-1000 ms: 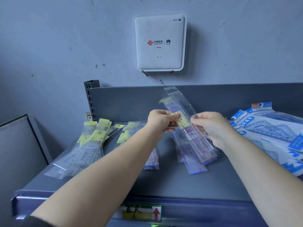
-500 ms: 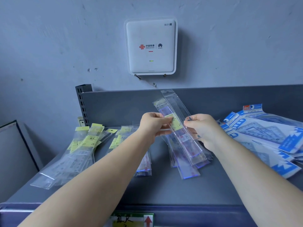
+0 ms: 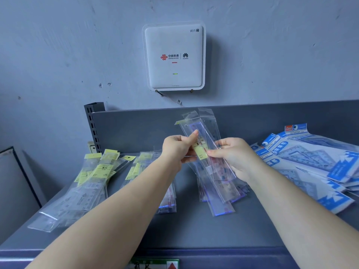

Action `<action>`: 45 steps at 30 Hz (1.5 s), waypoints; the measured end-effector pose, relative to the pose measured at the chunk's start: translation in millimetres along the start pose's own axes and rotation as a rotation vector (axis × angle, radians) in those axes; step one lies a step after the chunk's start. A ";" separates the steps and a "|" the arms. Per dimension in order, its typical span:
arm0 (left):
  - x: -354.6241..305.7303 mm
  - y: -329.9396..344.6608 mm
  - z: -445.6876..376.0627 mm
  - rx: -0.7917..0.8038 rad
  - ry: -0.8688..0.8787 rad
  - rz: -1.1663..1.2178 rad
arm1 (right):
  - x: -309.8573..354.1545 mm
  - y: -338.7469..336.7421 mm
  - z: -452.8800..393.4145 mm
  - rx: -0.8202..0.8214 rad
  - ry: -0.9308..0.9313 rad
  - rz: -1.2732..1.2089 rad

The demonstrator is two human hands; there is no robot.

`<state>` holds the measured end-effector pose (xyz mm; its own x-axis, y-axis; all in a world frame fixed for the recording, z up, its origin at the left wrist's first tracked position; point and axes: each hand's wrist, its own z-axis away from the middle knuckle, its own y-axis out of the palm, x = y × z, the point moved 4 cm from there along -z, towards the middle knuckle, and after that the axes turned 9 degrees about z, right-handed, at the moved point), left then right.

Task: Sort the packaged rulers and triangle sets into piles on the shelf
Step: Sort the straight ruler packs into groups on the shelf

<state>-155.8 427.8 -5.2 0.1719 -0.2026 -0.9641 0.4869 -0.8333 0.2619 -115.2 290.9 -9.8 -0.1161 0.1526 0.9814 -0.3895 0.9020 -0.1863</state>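
Above the middle of the grey shelf (image 3: 194, 230) both hands hold a bundle of clear packaged rulers (image 3: 204, 136), tilted up toward the back panel. My left hand (image 3: 177, 147) pinches a ruler pack with a yellow label, thumb on top. My right hand (image 3: 231, 156) grips the rest of the bundle from the right side. More blue-edged ruler packs (image 3: 221, 197) lie under the hands. A pile of yellow-labelled rulers (image 3: 87, 181) lies at the left, another (image 3: 167, 199) partly behind my left forearm. Blue-and-white triangle set packs (image 3: 310, 164) are fanned out at the right.
A white WiFi box (image 3: 173, 55) hangs on the wall above the shelf's back panel (image 3: 136, 129). A slotted metal upright (image 3: 93, 125) stands at the shelf's back left corner. A label with a red arrow (image 3: 155, 265) is on the shelf's front edge.
Both hands have lifted the bundle slightly and tipped it more upright. My left thumb has slid up onto the yellow-labelled pack, drawing it apart from the others.
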 end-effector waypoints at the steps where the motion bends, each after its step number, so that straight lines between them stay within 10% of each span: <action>1: -1.2 -0.9 -0.6 -0.002 0.008 -0.019 | -0.3 -1.4 -0.8 -0.014 0.008 -0.016; 11: -44.6 -45.8 -5.4 -0.130 0.121 -0.022 | -11.9 -15.0 -9.9 -0.102 0.094 0.053; 20: -75.9 -108.2 11.8 -0.120 0.175 -0.234 | 11.7 5.7 6.6 -0.146 0.020 1.172; 31: -92.0 -222.8 16.9 -0.274 0.128 -0.741 | 36.8 120.1 34.7 0.332 -0.072 1.181; 36: -63.7 -236.1 13.7 -0.213 0.073 -1.266 | 31.1 134.2 33.8 0.340 -0.034 1.317; 45: -72.4 -190.7 31.2 -0.067 0.240 -1.262 | 22.7 122.5 25.0 0.276 0.067 1.235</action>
<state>-287.9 585.3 13.2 -0.2920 0.8062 -0.5145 0.4651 -0.3504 -0.8130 -188.4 394.8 -11.6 -0.4940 0.8571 0.1464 -0.2326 0.0320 -0.9720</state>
